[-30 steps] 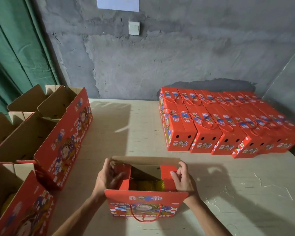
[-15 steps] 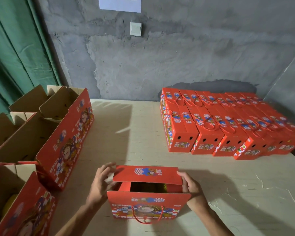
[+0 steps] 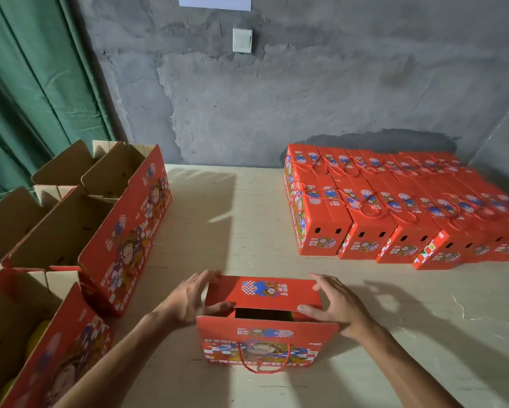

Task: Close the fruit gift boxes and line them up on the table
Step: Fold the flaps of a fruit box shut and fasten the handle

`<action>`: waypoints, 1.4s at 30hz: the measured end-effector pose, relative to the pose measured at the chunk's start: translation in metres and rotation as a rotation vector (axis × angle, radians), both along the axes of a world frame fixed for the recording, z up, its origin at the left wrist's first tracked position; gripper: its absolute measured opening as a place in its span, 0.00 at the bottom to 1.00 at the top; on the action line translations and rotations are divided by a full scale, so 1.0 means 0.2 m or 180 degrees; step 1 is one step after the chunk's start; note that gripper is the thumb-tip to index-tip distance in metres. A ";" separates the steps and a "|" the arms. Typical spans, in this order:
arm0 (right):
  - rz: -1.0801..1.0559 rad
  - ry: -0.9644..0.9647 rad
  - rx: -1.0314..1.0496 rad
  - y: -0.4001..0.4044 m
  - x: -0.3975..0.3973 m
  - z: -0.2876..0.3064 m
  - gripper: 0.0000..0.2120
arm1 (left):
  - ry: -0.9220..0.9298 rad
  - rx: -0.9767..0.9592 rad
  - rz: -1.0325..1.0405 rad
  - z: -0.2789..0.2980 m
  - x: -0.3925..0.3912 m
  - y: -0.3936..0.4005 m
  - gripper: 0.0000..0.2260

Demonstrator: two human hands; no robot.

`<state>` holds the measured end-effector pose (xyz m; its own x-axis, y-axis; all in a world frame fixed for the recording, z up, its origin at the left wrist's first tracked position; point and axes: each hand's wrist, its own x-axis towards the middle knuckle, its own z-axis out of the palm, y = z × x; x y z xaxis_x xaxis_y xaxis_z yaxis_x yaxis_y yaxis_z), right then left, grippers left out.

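Observation:
A red fruit gift box (image 3: 265, 343) with a red cord handle stands in front of me on the pale table (image 3: 247, 219). Its far lid flap lies folded down over the top, and a dark gap stays open along the near edge. My left hand (image 3: 188, 301) rests at the flap's left end with straight fingers, thumb on the flap. At the right end my right hand (image 3: 335, 304) does the same, thumb pressing the flap's near edge. Rows of closed red boxes (image 3: 394, 207) stand lined up at the right back.
Several open boxes (image 3: 79, 219) with raised cardboard flaps stand along the left edge; yellow fruit (image 3: 41, 334) shows in the nearest one. A grey wall and a green curtain (image 3: 26, 98) close off the back. Bare tabletop lies between the two groups.
The side flaps went in, then the far lid flap came down over the box. My hands have slid from the box's ends up onto that flap, which now lies lower.

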<state>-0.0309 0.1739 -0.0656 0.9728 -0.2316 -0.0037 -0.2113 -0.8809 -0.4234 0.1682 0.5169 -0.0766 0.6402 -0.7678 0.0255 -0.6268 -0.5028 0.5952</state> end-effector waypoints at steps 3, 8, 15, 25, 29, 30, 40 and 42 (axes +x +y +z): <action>0.0053 0.0182 -0.0021 -0.01 0.04 0.02 0.46 | -0.0251 0.0270 -0.0192 0.02 0.05 -0.04 0.42; 0.0324 0.0385 -0.0420 0.00 0.08 0.06 0.54 | -0.0560 0.0538 -0.0403 -0.01 0.09 -0.06 0.46; 0.0517 0.0684 -0.0997 0.02 0.11 0.05 0.53 | -0.0905 0.0473 -0.0563 -0.02 0.05 -0.05 0.42; 0.0711 -0.0982 -0.1638 0.04 0.13 -0.02 0.28 | -0.1002 0.0384 -0.0379 0.00 0.05 -0.10 0.32; 0.0761 -0.1243 -0.1943 0.04 0.15 -0.05 0.28 | -0.0928 0.0553 -0.0410 -0.03 0.02 -0.10 0.26; 0.0762 -0.1357 -0.1972 0.04 0.16 -0.06 0.28 | -0.0887 0.0602 -0.0400 -0.04 0.02 -0.10 0.26; 0.1077 -0.1797 -0.2619 0.07 0.10 -0.04 0.21 | -0.0621 0.0979 -0.0638 -0.04 -0.01 -0.10 0.27; 0.1072 -0.1859 -0.2603 0.07 0.10 -0.05 0.23 | -0.0519 0.1073 -0.0715 -0.04 -0.01 -0.09 0.28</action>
<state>-0.0101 0.1879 -0.0765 0.7878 0.3296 0.5203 0.1417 -0.9191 0.3677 0.1665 0.4991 -0.0849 0.4647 -0.8702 -0.1635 -0.8150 -0.4926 0.3052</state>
